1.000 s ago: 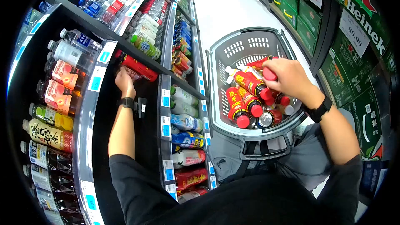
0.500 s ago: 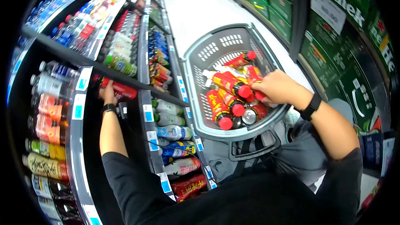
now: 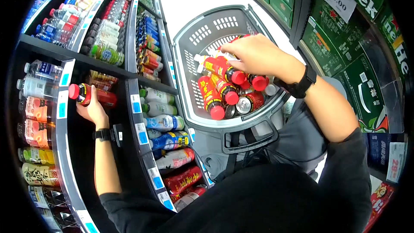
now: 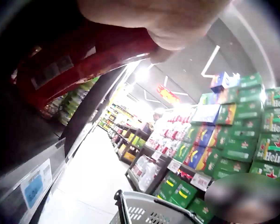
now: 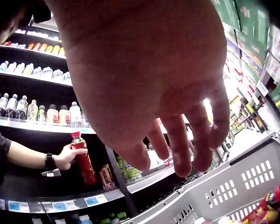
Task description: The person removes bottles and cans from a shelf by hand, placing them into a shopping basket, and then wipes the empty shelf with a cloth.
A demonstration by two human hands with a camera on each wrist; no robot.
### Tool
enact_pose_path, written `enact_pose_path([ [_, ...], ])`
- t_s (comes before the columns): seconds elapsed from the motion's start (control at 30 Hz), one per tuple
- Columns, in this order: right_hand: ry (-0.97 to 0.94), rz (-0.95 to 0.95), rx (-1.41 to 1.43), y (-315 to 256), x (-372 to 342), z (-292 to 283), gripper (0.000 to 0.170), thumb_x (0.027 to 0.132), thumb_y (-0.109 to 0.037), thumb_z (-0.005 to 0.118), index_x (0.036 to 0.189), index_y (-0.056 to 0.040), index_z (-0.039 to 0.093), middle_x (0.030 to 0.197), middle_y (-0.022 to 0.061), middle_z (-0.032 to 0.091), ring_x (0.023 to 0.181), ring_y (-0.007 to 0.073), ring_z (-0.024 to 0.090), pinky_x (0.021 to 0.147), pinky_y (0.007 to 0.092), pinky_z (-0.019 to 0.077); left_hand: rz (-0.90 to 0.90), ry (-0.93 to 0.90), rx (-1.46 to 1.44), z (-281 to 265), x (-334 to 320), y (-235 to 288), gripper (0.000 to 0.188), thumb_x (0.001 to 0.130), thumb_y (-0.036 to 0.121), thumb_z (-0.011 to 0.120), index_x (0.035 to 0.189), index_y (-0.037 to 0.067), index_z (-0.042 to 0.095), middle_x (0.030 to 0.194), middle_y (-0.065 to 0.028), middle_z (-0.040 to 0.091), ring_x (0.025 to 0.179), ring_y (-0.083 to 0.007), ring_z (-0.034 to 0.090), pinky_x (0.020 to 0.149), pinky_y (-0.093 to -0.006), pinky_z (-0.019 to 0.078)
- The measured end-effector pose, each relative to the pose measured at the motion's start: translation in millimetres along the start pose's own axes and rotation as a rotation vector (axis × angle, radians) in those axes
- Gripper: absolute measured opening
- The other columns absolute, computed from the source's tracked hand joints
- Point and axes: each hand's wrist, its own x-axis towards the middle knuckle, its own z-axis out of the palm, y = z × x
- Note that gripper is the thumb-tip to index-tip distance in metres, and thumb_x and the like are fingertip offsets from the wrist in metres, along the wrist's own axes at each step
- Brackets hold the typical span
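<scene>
My left hand (image 3: 94,110) grips a red bottle (image 5: 86,165) with a red cap inside the dark shelf compartment. The right wrist view shows this bottle nearly upright, the left fingers around its upper part. In the left wrist view the red label (image 4: 84,60) fills the upper left, under the hand. My right hand (image 3: 263,56) hovers over the grey basket (image 3: 183,51), its fingers (image 5: 181,154) extended and holding nothing. Below it lie several red bottles (image 3: 209,95) with red caps, heaped together, and a can (image 3: 244,104). The hand covers part of the heap.
Another dark-red bottle (image 5: 106,177) stands deeper in the same compartment. Shelf dividers and price rails (image 3: 64,99) edge the compartment, with bottled drinks (image 3: 39,133) to the left. Green beer cartons (image 3: 334,39) are stacked on the right. The basket's handle (image 3: 250,142) faces my body.
My left hand has brought its red bottle toward the shelf front, cap now showing. My right hand has let go of a red-capped bottle in the basket and straightened its fingers.
</scene>
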Motion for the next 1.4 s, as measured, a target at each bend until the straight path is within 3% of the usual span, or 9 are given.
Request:
enact_pose_path([
  [0.13,-0.012,-0.024,0.052,-3,16,5,0.025,0.087,-0.027,0.066,0.105,-0.0095,0.068,0.083,0.0132,0.071,0.082,0.0327,0.070,0.072,0.0450,0.0554,0.330,-0.130,0.214,-28,-50,74,0.050,0.078,0.022,0.087,0.117,0.002,0.062,0.112,-0.0105,0.059,0.102,-0.0219,0.059,0.094,-0.0352,0.0451],
  [0.4,0.098,0.013,0.066,-3,22,6,0.022,0.091,-0.028,0.066,0.103,-0.0095,0.067,0.084,0.0118,0.071,0.076,0.0310,0.069,0.067,0.0422,0.0536,0.225,-0.708,-0.221,11,-124,161,0.060,0.067,0.008,0.088,0.119,0.001,0.058,0.116,-0.0105,0.057,0.109,-0.0210,0.057,0.097,-0.0339,0.0455],
  [0.7,0.124,0.051,0.100,-8,9,-9,0.022,0.091,-0.028,0.066,0.102,-0.0100,0.067,0.082,0.0123,0.070,0.075,0.0318,0.068,0.068,0.0419,0.0533,0.324,-1.020,-0.347,107,-181,181,0.058,0.071,0.000,0.083,0.122,0.002,0.057,0.115,-0.0119,0.065,0.106,-0.0219,0.065,0.094,-0.0348,0.0513],
  [0.77,0.098,0.048,0.145,-6,5,-8,0.023,0.090,-0.030,0.065,0.102,-0.0101,0.067,0.084,0.0136,0.070,0.081,0.0340,0.068,0.071,0.0452,0.0529,0.518,-1.139,-0.318,116,-191,172,0.057,0.072,0.002,0.077,0.124,0.003,0.054,0.119,-0.0192,0.063,0.114,-0.0373,0.061,0.095,-0.0416,0.0520],
  [0.93,-0.053,-0.069,0.125,-31,7,-2,0.021,0.088,-0.027,0.065,0.097,-0.0090,0.066,0.083,0.0137,0.069,0.081,0.0322,0.069,0.069,0.0450,0.0537,0.965,-1.185,-0.214,119,-202,141,0.056,0.077,0.000,0.063,0.131,0.007,0.053,0.121,-0.0129,0.060,0.115,-0.0349,0.060,0.092,-0.0436,0.0532],
  [1.0,-0.173,-0.194,0.149,-50,3,1,0.019,0.087,-0.027,0.066,0.093,-0.0099,0.066,0.080,0.0126,0.067,0.078,0.0314,0.068,0.066,0.0440,0.0540,0.868,-1.347,-0.161,110,-197,140,0.059,0.077,0.006,0.069,0.134,0.004,0.052,0.132,-0.0156,0.056,0.119,-0.0350,0.058,0.095,-0.0431,0.0526],
  [1.13,-0.345,-0.443,0.091,-71,-10,19,0.025,0.085,-0.033,0.067,0.088,-0.0082,0.065,0.081,0.0096,0.068,0.075,0.0300,0.069,0.064,0.0440,0.0549,0.562,-1.414,-0.092,84,-190,150,0.048,0.087,0.017,0.067,0.130,0.001,0.054,0.116,-0.0207,0.065,0.103,-0.0383,0.064,0.088,-0.0448,0.0528],
  [1.27,-0.577,-0.489,0.004,-68,-28,49,0.046,0.086,-0.053,0.066,0.092,-0.0074,0.065,0.081,0.0112,0.069,0.077,0.0311,0.070,0.067,0.0446,0.0547,0.496,-1.424,0.071,62,-231,137,0.042,0.087,0.010,0.061,0.126,-0.005,0.054,0.107,-0.0241,0.063,0.101,-0.0400,0.063,0.086,-0.0475,0.0516],
  [1.4,-0.899,-0.445,-0.156,-66,-35,66,0.063,0.077,-0.063,0.070,0.102,-0.0052,0.064,0.097,0.0135,0.069,0.089,0.0323,0.069,0.076,0.0430,0.0553,0.350,-1.157,-0.041,53,-272,132,0.045,0.086,0.004,0.054,0.130,-0.005,0.050,0.113,-0.0246,0.056,0.104,-0.0412,0.058,0.091,-0.0466,0.0487],
])
